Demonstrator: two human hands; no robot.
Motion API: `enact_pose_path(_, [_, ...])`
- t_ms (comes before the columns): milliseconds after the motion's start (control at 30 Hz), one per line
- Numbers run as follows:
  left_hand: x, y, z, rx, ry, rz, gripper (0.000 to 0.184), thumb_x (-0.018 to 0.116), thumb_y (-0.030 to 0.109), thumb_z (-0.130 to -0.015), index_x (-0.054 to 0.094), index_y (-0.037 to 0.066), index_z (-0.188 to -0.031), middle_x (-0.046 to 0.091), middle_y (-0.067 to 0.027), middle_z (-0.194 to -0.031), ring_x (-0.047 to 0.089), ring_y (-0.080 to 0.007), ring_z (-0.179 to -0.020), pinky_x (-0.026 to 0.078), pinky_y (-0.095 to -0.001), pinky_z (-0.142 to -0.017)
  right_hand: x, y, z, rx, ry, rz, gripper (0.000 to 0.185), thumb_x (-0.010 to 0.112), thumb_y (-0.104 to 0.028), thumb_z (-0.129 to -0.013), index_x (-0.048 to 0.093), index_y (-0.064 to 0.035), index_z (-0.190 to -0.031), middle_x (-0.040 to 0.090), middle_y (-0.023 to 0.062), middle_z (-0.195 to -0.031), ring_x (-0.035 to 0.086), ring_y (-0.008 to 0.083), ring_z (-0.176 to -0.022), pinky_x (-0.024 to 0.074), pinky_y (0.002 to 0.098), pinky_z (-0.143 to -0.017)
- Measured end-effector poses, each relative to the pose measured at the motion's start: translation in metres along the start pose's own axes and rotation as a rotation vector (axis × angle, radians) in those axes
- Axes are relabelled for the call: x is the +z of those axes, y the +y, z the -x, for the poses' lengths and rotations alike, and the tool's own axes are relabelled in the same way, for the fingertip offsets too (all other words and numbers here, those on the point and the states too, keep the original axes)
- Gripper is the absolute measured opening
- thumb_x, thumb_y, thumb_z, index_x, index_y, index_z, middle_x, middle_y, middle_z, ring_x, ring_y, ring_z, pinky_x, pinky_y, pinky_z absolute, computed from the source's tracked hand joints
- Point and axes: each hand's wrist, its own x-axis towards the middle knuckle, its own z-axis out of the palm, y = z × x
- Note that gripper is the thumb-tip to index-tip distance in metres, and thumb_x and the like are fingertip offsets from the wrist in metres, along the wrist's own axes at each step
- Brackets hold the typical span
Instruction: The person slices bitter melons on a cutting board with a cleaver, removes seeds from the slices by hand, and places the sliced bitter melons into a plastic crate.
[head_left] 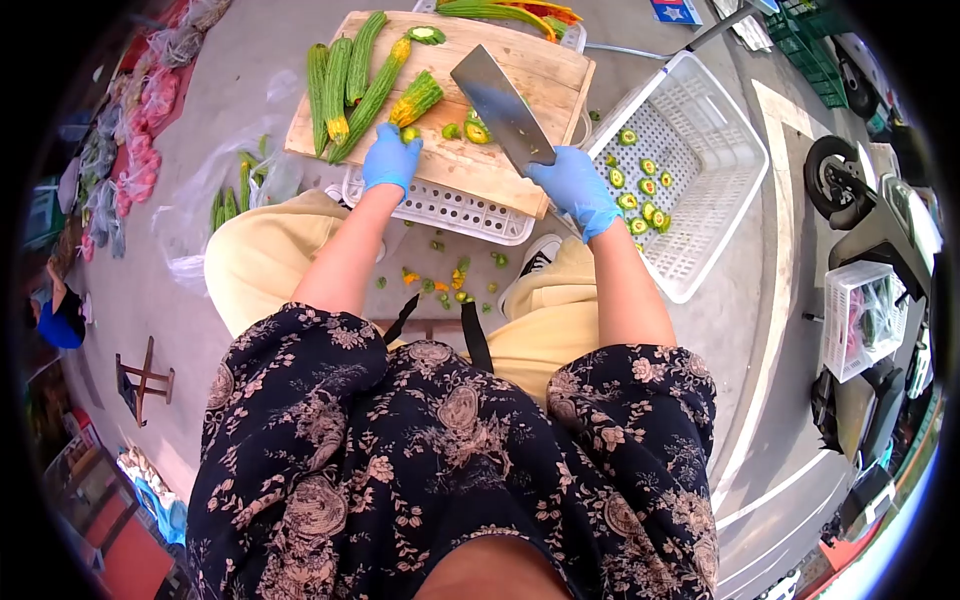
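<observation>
My left hand [392, 160], in a blue glove, is closed at the near edge of the wooden cutting board [470, 165]. Its fingertips pinch a small yellow-green gourd piece [410, 133], just below a thick cut gourd [417, 98]. My right hand [575, 188], gloved too, grips the handle of a cleaver [503, 108], its broad blade slanting over the board's right side. Between the blade and my left hand lie cut gourd pieces [476, 128]. Several long ridged green gourds [362, 58] rest on the left of the board, with a pale slice [427, 35] above them.
A white crate [735, 190] with gourd slices stands right of the board. Another perforated crate [450, 208] supports the board. Scraps [440, 285] litter the ground between my feet. A plastic bag of gourds [235, 195] lies left; a scooter [880, 230] stands far right.
</observation>
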Motion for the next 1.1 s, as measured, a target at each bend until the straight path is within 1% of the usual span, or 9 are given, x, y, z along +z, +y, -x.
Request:
enact_pose_path(100, [-0.010, 0.043, 0.011, 0.086, -0.190, -0.040, 0.043, 0.064, 0.036, -0.081, 0.051, 0.015, -0.117, 0.066, -0.0159, -0.092, 0.063, -0.0331, -0.086, 0.049, -0.0443, -0.075, -0.001, -0.004, -0.002, -0.009, -0.011, -0.136, 0.042, 0.064, -0.035, -0.075, 0.066, 0.0036, -0.091, 0.065, 0.0231, -0.076, 0.065, 0.0339, -0.072, 0.0502, 0.0386, -0.067])
enact_pose_path(433, [0.001, 0.044, 0.019, -0.005, -0.400, 0.112, 0.026, 0.056, 0.027, -0.082, 0.060, 0.008, -0.099, 0.065, -0.0189, -0.097, 0.062, -0.0349, -0.090, 0.048, -0.0445, -0.079, 0.012, 0.000, -0.022, -0.009, -0.054, -0.006, 0.038, 0.065, -0.032, -0.075, 0.066, 0.0038, -0.087, 0.062, 0.0178, -0.066, 0.061, 0.0234, -0.053, 0.0497, 0.0343, -0.053])
enact_pose_path(567, [-0.039, 0.023, 0.073, -0.052, -0.907, 0.013, 0.025, 0.056, 0.026, -0.081, 0.064, 0.009, -0.098, 0.066, -0.0182, -0.091, 0.064, -0.0295, -0.083, 0.050, -0.0384, -0.077, 0.018, -0.008, -0.018, 0.022, -0.118, -0.075, 0.038, 0.064, -0.031, -0.076, 0.066, 0.0049, -0.087, 0.061, 0.0149, -0.064, 0.060, 0.0221, -0.050, 0.0490, 0.0330, -0.049])
enact_pose_path(667, [-0.058, 0.005, 0.072, -0.054, -0.933, 0.083, 0.026, 0.057, 0.026, -0.081, 0.064, 0.009, -0.098, 0.066, -0.0169, -0.091, 0.064, -0.0271, -0.080, 0.050, -0.0358, -0.075, 0.021, -0.013, -0.018, 0.041, -0.114, -0.054, 0.038, 0.063, -0.031, -0.077, 0.065, 0.0056, -0.087, 0.060, 0.0141, -0.063, 0.060, 0.0217, -0.049, 0.0491, 0.0326, -0.048])
enact_pose_path(700, [-0.039, -0.019, 0.064, 0.108, -0.630, 0.235, 0.023, 0.056, 0.023, -0.083, 0.064, 0.008, -0.099, 0.066, -0.0157, -0.090, 0.064, -0.0272, -0.078, 0.050, -0.0360, -0.073, 0.021, -0.015, -0.016, 0.042, -0.103, -0.054, 0.038, 0.063, -0.030, -0.077, 0.065, 0.0058, -0.087, 0.060, 0.0149, -0.063, 0.060, 0.0221, -0.049, 0.0492, 0.0329, -0.048])
enact_pose_path(833, [-0.049, -0.006, -0.002, 0.100, 0.069, 0.431, 0.021, 0.054, 0.016, -0.086, 0.060, 0.007, -0.104, 0.065, -0.0159, -0.088, 0.063, -0.0300, -0.080, 0.050, -0.0369, -0.074, 0.018, -0.020, -0.011, 0.010, -0.235, 0.147, 0.037, 0.061, -0.029, -0.076, 0.065, 0.0054, -0.089, 0.064, 0.0213, -0.074, 0.065, 0.0289, -0.062, 0.0525, 0.0369, -0.058])
enact_pose_path(967, [-0.051, -0.006, -0.070, 0.086, 0.081, 0.296, 0.028, 0.055, 0.022, -0.087, 0.058, 0.007, -0.111, 0.065, -0.0166, -0.097, 0.064, -0.0280, -0.087, 0.049, -0.0366, -0.078, 0.042, -0.015, -0.011, -0.123, -0.295, 0.317, 0.039, 0.059, -0.029, -0.075, 0.064, 0.0023, -0.098, 0.064, 0.0231, -0.097, 0.061, 0.0364, -0.095, 0.0472, 0.0396, -0.085])
enact_pose_path(1000, [-0.047, -0.008, -0.084, 0.105, 0.040, 0.261, 0.030, 0.056, 0.023, -0.087, 0.058, 0.006, -0.112, 0.065, -0.0165, -0.100, 0.064, -0.0264, -0.090, 0.049, -0.0358, -0.080, 0.047, -0.016, -0.010, -0.177, -0.290, 0.293, 0.040, 0.058, -0.029, -0.075, 0.064, 0.0032, -0.099, 0.065, 0.0240, -0.092, 0.064, 0.0354, -0.085, 0.0505, 0.0398, -0.076])
enact_pose_path(1100, [-0.048, 0.001, -0.105, 0.116, -0.184, 0.086, 0.040, 0.055, 0.034, -0.087, 0.056, 0.007, -0.118, 0.062, -0.0172, -0.110, 0.061, -0.0287, -0.101, 0.046, -0.0372, -0.088, 0.048, -0.033, -0.008, 0.069, -0.344, 0.053, 0.039, 0.056, -0.026, -0.077, 0.062, 0.0068, -0.096, 0.064, 0.0236, -0.083, 0.065, 0.0312, -0.069, 0.0524, 0.0379, -0.062])
